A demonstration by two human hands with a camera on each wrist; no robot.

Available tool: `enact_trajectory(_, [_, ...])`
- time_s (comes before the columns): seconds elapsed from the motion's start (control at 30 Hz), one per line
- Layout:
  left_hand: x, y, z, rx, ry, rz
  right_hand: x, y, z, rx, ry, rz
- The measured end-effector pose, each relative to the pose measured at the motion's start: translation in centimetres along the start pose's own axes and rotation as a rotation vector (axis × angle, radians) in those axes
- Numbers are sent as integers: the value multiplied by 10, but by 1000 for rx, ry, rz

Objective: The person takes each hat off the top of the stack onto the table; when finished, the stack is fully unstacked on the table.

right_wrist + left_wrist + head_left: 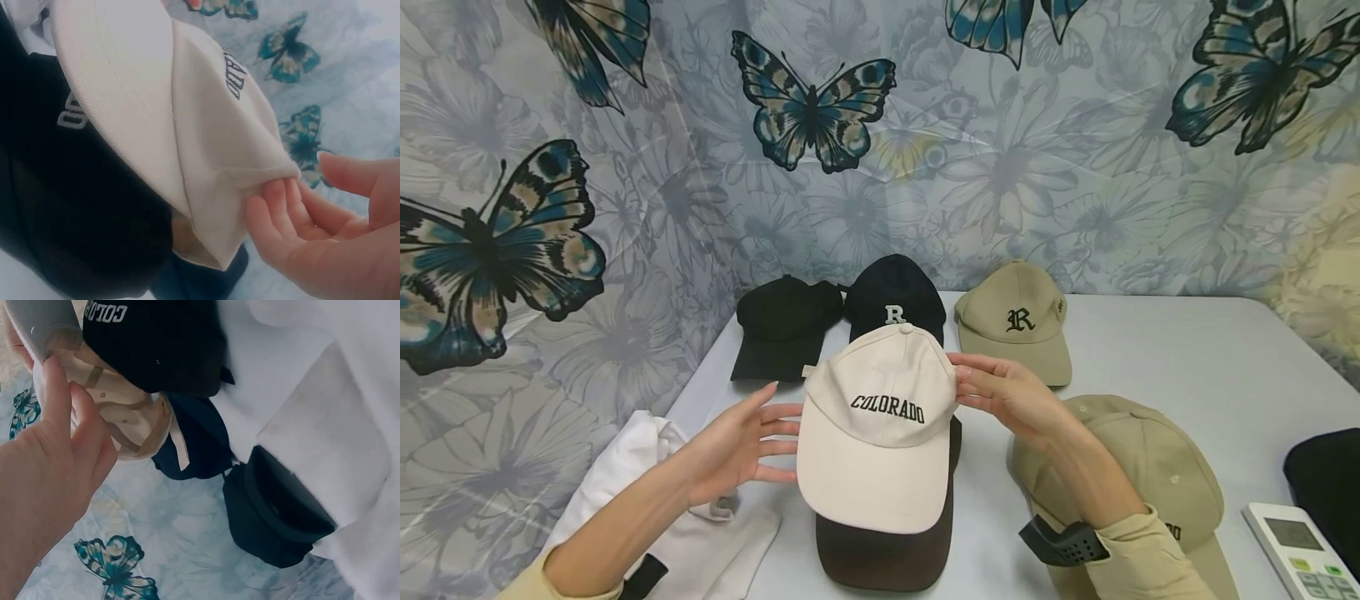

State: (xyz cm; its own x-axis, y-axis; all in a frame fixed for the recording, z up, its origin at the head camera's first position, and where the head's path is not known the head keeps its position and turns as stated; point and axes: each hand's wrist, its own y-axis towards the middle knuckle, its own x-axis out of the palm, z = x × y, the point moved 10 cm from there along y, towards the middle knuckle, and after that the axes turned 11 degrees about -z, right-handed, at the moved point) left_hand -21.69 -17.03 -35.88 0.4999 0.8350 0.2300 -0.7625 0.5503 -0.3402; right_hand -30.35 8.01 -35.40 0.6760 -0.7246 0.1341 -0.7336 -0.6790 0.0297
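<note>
A cream cap with COLORADO in dark letters is up between both hands, above a dark brown cap that it mostly covers. Pale letters show on the dark cap in the left wrist view. My left hand has its fingers spread and fairly straight, fingertips at the cream brim's left edge, thumb up and apart. On the other side, my right hand supports the crown's side with its fingertips; in the right wrist view its thumb stands away from the cream cap.
At the back stand a black cap, a navy cap with an R, and a khaki cap. Another khaki cap lies under my right forearm. White cloth is at left; a white remote-like device and black item are at right.
</note>
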Motion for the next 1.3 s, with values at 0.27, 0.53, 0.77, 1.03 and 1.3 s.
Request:
enact_trajectory(0.27, [5, 2, 12, 23, 29, -9, -5, -3, -10, -13, -14, 13])
enact_trajectory(0.53, [9, 7, 20, 40, 21, 11, -12, -2, -21, -28, -1, -1])
enact_trajectory(0.77, [16, 17, 28, 70, 18, -5, -22, -5, -34, 22, -11, 0])
enact_trajectory(1.03, [26, 39, 36, 76, -1, -18, -42, -10, -51, 48, -83, 23])
enact_trajectory(1.3, [39, 61, 49, 104, -27, -52, -66, -14, -64, 83, -108, 48])
